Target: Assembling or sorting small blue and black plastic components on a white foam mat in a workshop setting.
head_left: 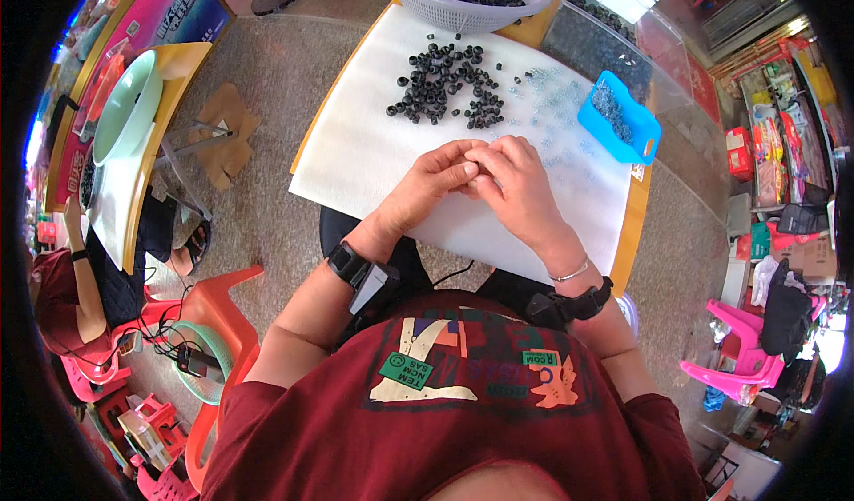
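My left hand (434, 179) and my right hand (518, 183) meet above the white table covering (356, 159). Fingers of both are closed, with the fingertips pressed together; whatever is between them is hidden. Just beyond lies a loose pile of small black round pieces (436, 88), some of them ring-shaped. Small clear bluish pieces (556, 101) are scattered to the right of that pile. A bright blue plastic tray (654, 132) at the table's right edge holds more of the clear pieces (612, 114).
A lavender colander (467, 16) full of black pieces stands at the far edge. Behind the blue tray is a transparent bin (596, 43). To the left, another person's arm (84, 279) reaches toward a second table with a pale green basin (129, 110). An orange chair (222, 301) stands nearby.
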`<state>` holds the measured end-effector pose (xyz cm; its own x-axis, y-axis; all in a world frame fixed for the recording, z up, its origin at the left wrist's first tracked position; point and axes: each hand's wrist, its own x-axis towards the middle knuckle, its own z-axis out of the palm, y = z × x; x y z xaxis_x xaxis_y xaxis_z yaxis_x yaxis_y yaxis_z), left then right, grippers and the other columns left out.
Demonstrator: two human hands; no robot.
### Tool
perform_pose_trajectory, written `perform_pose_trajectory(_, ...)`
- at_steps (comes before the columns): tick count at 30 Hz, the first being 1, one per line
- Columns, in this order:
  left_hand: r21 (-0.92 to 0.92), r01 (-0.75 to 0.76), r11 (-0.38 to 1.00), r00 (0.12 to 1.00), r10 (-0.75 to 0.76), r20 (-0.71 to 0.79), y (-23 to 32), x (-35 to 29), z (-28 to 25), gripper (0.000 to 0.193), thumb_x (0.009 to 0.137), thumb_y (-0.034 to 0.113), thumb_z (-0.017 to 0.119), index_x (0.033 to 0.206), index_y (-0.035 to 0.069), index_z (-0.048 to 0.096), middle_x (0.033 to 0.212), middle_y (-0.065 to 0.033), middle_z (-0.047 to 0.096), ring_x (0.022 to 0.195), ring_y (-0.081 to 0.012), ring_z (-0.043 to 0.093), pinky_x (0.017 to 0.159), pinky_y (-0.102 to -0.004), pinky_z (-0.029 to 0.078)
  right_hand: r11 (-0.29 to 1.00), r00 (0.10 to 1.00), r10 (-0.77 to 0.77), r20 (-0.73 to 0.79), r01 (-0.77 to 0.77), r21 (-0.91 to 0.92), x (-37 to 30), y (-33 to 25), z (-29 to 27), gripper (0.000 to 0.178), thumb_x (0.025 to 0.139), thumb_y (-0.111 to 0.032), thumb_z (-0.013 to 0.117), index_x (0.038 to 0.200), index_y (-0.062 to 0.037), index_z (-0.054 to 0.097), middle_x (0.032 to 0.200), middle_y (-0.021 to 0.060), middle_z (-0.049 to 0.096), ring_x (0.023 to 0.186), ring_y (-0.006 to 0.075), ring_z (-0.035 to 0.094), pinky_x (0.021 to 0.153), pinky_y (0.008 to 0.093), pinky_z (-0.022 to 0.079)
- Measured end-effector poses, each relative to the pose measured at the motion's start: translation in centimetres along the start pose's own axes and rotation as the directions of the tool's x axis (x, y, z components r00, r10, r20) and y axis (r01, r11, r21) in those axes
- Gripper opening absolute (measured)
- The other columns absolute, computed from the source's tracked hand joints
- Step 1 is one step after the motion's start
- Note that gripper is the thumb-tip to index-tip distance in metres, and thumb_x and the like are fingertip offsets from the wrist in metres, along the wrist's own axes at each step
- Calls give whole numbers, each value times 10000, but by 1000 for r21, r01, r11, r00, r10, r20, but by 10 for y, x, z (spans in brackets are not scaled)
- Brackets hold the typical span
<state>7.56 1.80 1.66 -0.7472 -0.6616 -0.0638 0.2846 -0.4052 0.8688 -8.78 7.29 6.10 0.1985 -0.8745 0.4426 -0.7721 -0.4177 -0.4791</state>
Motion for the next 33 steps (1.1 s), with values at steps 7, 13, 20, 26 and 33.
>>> perform_pose_trajectory(7, 19, 25, 1000, 1000, -25, -3, 11, 0, 2, 424, 970, 175, 544, 1347, 0, 458, 1109, -101, 621, 940, -154, 604, 893, -306, 487, 983, 994, 105, 26, -107, 148, 13, 15, -24, 188, 775, -31, 602, 962, -43, 603, 859, 122, 597, 833, 307, 585, 770, 414, 469)
perform_pose_trajectory(13, -297, 13, 955, 999, -24, -31, 4, 7, -11, 384, 991, 131, 475, 1329, -47, 433, 1075, -156, 628, 889, -189, 619, 846, -326, 523, 928, 829, 373, -417, -343, 147, 75, 91, -92, 188, 822, -108, 667, 991, -31, 636, 727, 114, 666, 653, 166, 632, 630, 332, 495)
perform_pose_trajectory(20, -323, 23, 946, 1000, -25, -2, 2, 1, -16, 346, 998, 125, 463, 1305, -34, 461, 1049, -133, 626, 875, -179, 622, 837, -313, 523, 880, 695, 473, -541, -395, 262, 114, 157, -124, 339, 840, -128, 636, 1148, 9, 597, 868, 89, 697, 765, 166, 640, 716, 315, 505)
perform_pose_trajectory(26, -321, 74, 944, 997, -71, 22, 0, 3, -17, 319, 1000, 120, 460, 1283, -26, 473, 1047, -120, 619, 877, -178, 623, 839, -305, 514, 976, 984, 179, -18, -175, 133, 92, 80, -23, 201, 817, -71, 633, 1012, -32, 661, 906, 101, 653, 841, 221, 616, 778, 341, 491)
perform_pose_trajectory(33, -341, 57, 938, 998, -48, 33, 0, 3, -19, 302, 997, 122, 473, 1259, -28, 482, 1041, -120, 615, 876, -178, 623, 850, -308, 508, 982, 962, -191, 196, 187, 38, 121, 47, 61, 254, 781, -30, 619, 1031, -51, 662, 1033, 83, 598, 1000, 283, 525, 908, 378, 440)
